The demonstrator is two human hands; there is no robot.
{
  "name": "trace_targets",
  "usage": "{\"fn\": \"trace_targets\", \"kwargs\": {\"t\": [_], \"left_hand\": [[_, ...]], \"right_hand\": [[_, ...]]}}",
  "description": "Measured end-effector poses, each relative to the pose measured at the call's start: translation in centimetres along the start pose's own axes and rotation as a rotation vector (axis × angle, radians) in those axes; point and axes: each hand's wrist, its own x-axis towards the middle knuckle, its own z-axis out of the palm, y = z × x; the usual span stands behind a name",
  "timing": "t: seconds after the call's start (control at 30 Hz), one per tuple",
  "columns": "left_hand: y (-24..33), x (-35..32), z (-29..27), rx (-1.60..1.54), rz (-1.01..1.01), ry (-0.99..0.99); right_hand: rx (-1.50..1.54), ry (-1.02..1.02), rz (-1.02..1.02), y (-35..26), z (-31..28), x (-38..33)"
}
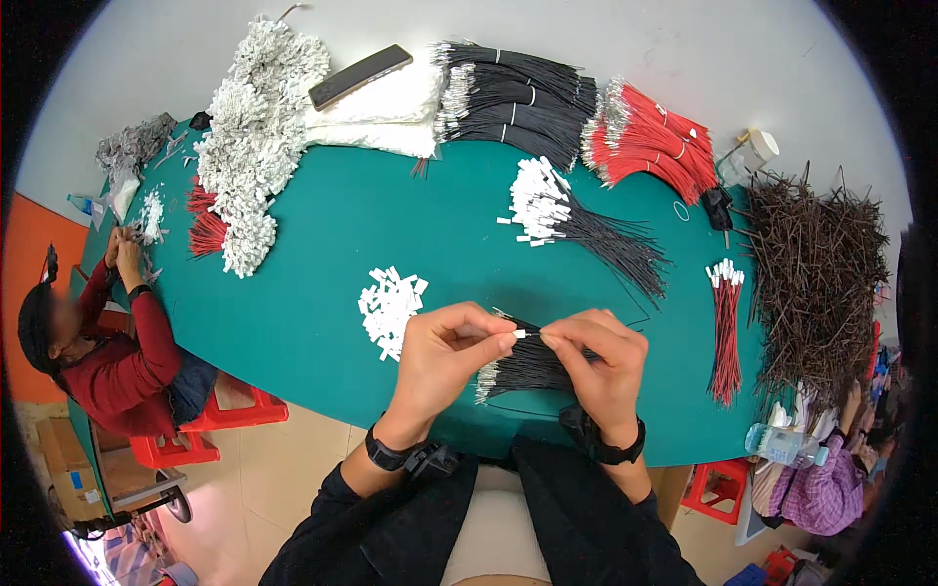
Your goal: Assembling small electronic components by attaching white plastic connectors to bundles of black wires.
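My left hand [438,359] pinches a small white connector housing [520,334] between thumb and forefinger. Closed in a pinch just right of it, my right hand [604,369] grips a thin black wire whose end meets the housing; how deep it sits inside is too small to tell. Beneath both hands lies a bundle of black wires [532,377] with silvery terminal ends toward the left. Beside my left hand is a loose pile of white housings [389,311]. Farther off, a fan of black wires [611,239] carries white housings [537,200] on its left ends.
Along the far edge of the green table [332,215] lie tied black wire bundles [523,93], red wire bundles [660,142], a dark phone [362,76] on white bags, and a white heap [259,117]. Brown strands [816,283] pile at right. A co-worker [122,361] sits at left.
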Motion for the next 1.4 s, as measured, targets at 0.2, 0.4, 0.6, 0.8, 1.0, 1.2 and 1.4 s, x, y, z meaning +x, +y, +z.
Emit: {"fn": "trace_targets", "kwargs": {"t": [0.2,0.4,0.6,0.8,1.0,1.2,1.4], "left_hand": [[0.3,-0.2,0.4,0.065,-0.008,0.026],[0.3,-0.1,0.3,0.111,0.042,0.021],[0.4,0.1,0.1,0.014,-0.04,-0.042],[-0.2,0.1,-0.2,0.098,0.018,-0.058],[-0.9,0.4,-0.7,-0.035,-0.042,-0.083],[0.7,1.1,-0.2,0.174,-0.104,0.008],[0.6,4.1,-7.7,1.31,0.337,0.159]], "right_hand": [[0.006,0.013,0.013,0.2,0.1,-0.3],[0.011,-0.016,-0.01,0.0,-0.3,-0.1],[0.025,-0.004,0.012,0.3,-0.1,-0.3],[0.008,-0.017,-0.017,0.1,0.0,-0.4],[-0.007,-0.027,-0.027,0.4,0.3,-0.3],[-0.158,-0.02,-0.091,1.3,-0.3,0.6],[-0.521,-0.109,-0.212,4.3,-1.1,2.1]]}}
